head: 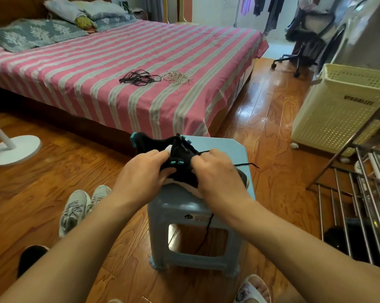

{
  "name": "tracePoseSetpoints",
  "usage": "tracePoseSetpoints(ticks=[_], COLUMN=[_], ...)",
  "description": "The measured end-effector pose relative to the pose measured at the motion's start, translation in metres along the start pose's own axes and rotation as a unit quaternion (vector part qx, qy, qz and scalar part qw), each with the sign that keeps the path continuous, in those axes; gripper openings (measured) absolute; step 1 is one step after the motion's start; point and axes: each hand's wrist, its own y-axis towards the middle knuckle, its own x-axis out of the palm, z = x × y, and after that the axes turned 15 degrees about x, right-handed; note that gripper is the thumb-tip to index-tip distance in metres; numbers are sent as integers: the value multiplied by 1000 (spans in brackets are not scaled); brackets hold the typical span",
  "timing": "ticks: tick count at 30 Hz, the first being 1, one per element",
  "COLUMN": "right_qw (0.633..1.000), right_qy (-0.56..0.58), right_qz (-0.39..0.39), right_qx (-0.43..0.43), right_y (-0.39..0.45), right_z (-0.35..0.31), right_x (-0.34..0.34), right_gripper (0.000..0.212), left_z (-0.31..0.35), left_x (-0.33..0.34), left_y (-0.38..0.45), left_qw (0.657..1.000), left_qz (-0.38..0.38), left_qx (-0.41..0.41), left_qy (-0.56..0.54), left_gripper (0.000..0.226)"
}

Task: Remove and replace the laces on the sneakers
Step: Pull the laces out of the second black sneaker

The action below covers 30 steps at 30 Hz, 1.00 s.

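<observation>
Item 1: black sneaker (182,158) w/ teal eyelets and white sole, lying on blue plastic stool (224,149), heel toward the bed. Our left hand (141,171) grips its near side, fingers curled round the upper beside the teal eyelets. Our right hand (217,171) is closed over the toe end, fingertips pinching the black lace (246,164); one lace end runs out right across the stool top, another strand hangs down the stool front. Item 2: loose black laces (139,78), bundled on pink striped bed (97,68). Item 3: loose beige laces (178,78), just beside the black bundle, same bed. Item 4: pr of grey sneakers (79,208), laced, on wood floor (268,119) left of stool. Item 5: cream laundry basket (338,110), far right, w/ metal rack (359,193) in front
</observation>
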Motion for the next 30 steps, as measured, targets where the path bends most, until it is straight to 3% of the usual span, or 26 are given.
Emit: tracePoseSetpoints(ticks=[3,5,7,8,10,12,14,16,21,24,26,28,30], right_qw=[987,953,906,894,926,981,994,997,997,980,953,949,960], right_qy=[39,-7,-88,-116,-79,48,87,36,70,68,18,-31,7], right_qz=[6,13,-70,-117,-120,-62,-62,-51,-29,-66,-106,-113,-109], right_qx=[157,302,408,417,350,179,28,-37,-21,178,283,294,257], right_y=[21,32,26,21,19,20,17,10,4,11,13,14,17], right_z=[61,127,168,170,145,97,51,25,29,84,110,109,92], right_x=[-19,-28,-30,-27,-20,-21,-21,-9,-6,-17,-21,-18,-29], right_gripper=[16,12,18,22,23,19,29,35,19,10,14,16,16], left_z=[-5,-5,-2,0,0,-1,-1,-1,-4,-5,3,10,9], left_x=[-1,-1,0,0,1,2,3,3,0,-1,2,6,7], left_y=[-1,-2,-1,-1,0,0,-1,-2,-5,-3,1,5,6], left_qw=[1000,1000,1000,1000,1000,1000,1000,1000,1000,1000,1000,999,999], left_qz=[-13,-17,-11,-8,-4,-4,2,4,-3,-4,2,8,11], left_qx=[-16,-16,-10,-10,-12,-10,-9,-9,-18,-19,9,14,-2], left_qy=[-10,-10,-2,2,1,0,2,9,8,-5,17,32,31], left_gripper=[17,19,15,13,15,18,14,16,13,12,25,35,30])
